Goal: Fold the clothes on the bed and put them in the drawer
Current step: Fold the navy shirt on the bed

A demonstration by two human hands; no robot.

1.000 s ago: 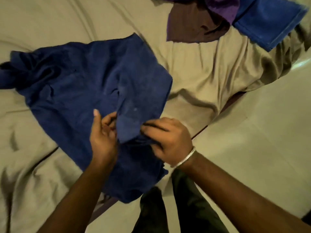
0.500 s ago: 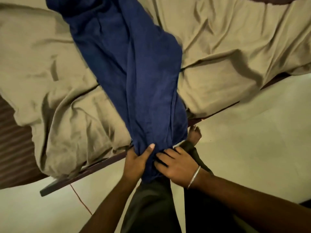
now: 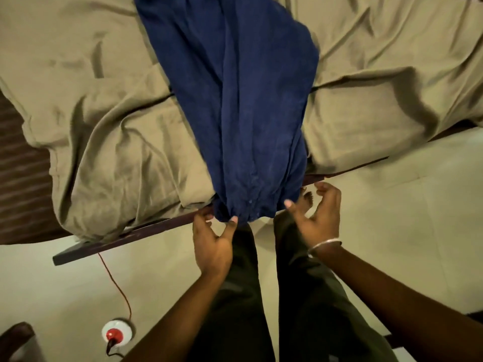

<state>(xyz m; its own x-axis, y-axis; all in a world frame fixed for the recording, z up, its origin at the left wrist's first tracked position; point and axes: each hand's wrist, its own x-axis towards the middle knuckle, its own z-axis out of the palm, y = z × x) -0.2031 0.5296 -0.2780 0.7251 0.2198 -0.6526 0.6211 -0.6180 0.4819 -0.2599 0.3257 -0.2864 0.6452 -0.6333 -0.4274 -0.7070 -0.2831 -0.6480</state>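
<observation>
Your left hand is pinching the bunched lower end of the dark blue garment between thumb and fingers, low in the centre of the frame. Your right hand is hovering just right of that end, fingers loosely curled, gripping nothing, a bangle sitting at its wrist. The garment is stretching up across the bed's rumpled tan sheet to the top edge. A red cord is trailing over the floor at lower left.
</observation>
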